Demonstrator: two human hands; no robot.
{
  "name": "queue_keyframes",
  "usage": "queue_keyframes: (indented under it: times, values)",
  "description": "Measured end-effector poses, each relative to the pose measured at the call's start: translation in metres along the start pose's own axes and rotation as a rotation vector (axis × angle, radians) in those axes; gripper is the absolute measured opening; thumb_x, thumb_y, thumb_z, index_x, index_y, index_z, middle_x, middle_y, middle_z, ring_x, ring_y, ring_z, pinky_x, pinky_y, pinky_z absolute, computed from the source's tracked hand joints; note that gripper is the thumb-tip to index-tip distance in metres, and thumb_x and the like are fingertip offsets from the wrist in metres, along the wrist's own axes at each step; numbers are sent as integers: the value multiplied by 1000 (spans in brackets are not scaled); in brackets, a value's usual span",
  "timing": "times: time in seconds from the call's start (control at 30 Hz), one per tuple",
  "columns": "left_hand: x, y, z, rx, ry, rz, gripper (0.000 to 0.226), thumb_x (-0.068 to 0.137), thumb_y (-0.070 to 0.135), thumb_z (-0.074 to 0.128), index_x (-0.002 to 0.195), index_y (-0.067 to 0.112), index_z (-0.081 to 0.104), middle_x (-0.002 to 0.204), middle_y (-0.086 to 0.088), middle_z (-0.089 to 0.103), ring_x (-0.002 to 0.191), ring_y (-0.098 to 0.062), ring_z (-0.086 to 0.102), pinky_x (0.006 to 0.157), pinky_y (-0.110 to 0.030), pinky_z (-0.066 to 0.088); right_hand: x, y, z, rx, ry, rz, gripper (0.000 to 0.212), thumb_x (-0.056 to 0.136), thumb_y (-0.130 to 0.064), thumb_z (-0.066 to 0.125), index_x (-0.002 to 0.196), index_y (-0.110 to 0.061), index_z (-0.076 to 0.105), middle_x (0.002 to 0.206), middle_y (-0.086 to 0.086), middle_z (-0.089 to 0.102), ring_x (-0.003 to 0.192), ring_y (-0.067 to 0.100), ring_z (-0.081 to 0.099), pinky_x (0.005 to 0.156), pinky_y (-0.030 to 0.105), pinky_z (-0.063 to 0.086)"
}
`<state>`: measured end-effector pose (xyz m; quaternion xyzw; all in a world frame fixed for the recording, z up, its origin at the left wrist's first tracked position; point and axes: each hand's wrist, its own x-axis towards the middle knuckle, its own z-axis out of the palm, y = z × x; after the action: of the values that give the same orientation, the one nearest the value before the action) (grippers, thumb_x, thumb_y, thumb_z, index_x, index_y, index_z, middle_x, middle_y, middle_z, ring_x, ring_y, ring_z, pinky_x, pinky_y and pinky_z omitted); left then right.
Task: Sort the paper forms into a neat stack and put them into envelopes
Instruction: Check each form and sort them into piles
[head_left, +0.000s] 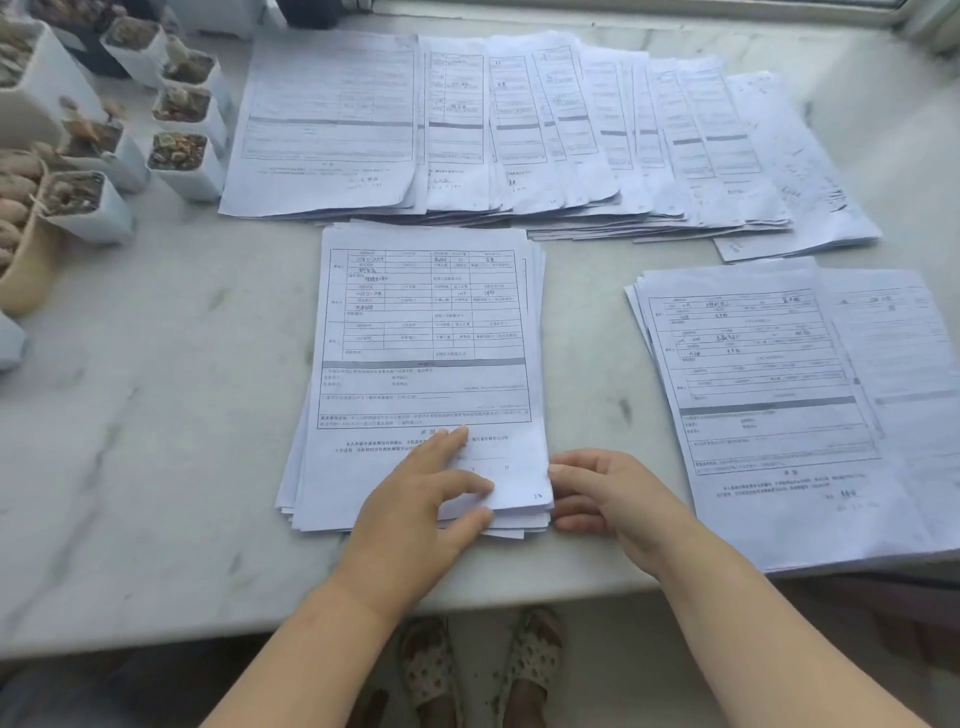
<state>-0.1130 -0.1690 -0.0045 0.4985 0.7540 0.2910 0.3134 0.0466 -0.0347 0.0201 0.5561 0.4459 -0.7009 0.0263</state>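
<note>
Matt printed paper forms (426, 338); smooth, seemingly marble table (156, 415)

white printed table forms in the centre stack (426, 332): print and handwriting too blurred to read; only "28" legible at bottom-right corner.

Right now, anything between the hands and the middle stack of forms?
Nothing visible. The left hand already rests on the middle stack, fingers on its near right corner. The right hand is at the stack's right edge, fingertips against the sheets. No envelopes are in view, so the path to them cannot be judged.
</note>
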Motion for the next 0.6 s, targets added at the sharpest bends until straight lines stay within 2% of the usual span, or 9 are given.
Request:
queue_keyframes:
  times: [0.07, 0.13, 0.23, 0.33, 0.37, 0.47, 0.57, 0.6]
  values:
    - [2, 1, -1, -106, 59, -53, 9, 86, 23, 69, 86, 31, 73, 129, 30, 46, 125, 16, 36, 97, 4, 19, 2, 2, -2, 23, -20, -9, 13, 95, -14, 58, 99, -8, 69, 83, 9, 72, 63, 13, 63, 63, 23, 54]
    - [4, 2, -1, -225, 175, -107, 11, 85, 26, 64, 76, 31, 68, 113, 25, 61, 113, 12, 50, 91, -1, 31, 2, 3, -4, 32, -56, -28, 11, 93, -12, 59, 99, -10, 68, 83, 6, 72, 66, 14, 65, 66, 23, 54]
    - [6, 6, 4, -328, 323, -174, 7, 77, 29, 62, 72, 26, 66, 89, 19, 69, 93, 4, 61, 83, -11, 43, 2, 6, -4, -15, -85, -79, 21, 87, -6, 66, 106, -14, 62, 88, 3, 73, 75, 16, 67, 72, 26, 54]
    - [6, 6, 9, -389, 411, -217, 6, 75, 26, 65, 73, 27, 59, 78, 14, 66, 76, -1, 62, 74, -15, 47, 3, 8, 1, 34, -13, -199, 40, 73, -5, 72, 103, -18, 49, 87, 12, 67, 77, 23, 63, 73, 33, 53]
    - [6, 5, 10, -394, 415, -205, 8, 76, 24, 63, 76, 28, 56, 78, 12, 64, 74, -3, 61, 72, -14, 46, 4, 8, 2, 18, 11, -250, 40, 71, -7, 71, 100, -19, 47, 84, 13, 64, 75, 24, 61, 72, 35, 51]
    - [2, 2, 13, -262, 343, -49, 13, 77, 21, 50, 77, 33, 56, 79, 9, 58, 77, -5, 56, 72, -15, 42, 6, 6, 7, -78, 61, -343, 33, 82, -2, 69, 98, -19, 45, 71, 8, 56, 67, 21, 54, 68, 36, 45]
    - [-2, -4, 14, -91, 248, 74, 11, 78, 32, 57, 84, 25, 64, 80, 9, 54, 79, -8, 52, 74, -20, 41, 11, 3, 13, -96, 77, -350, 30, 84, -5, 69, 96, -19, 45, 72, 13, 54, 66, 22, 54, 61, 34, 44]
    - [-2, -5, 14, -53, 231, 85, 17, 77, 36, 60, 86, 23, 64, 80, 8, 54, 78, -8, 51, 73, -20, 40, 11, 2, 14, -101, 81, -343, 29, 85, -5, 69, 95, -18, 45, 71, 14, 53, 65, 23, 54, 58, 32, 44]
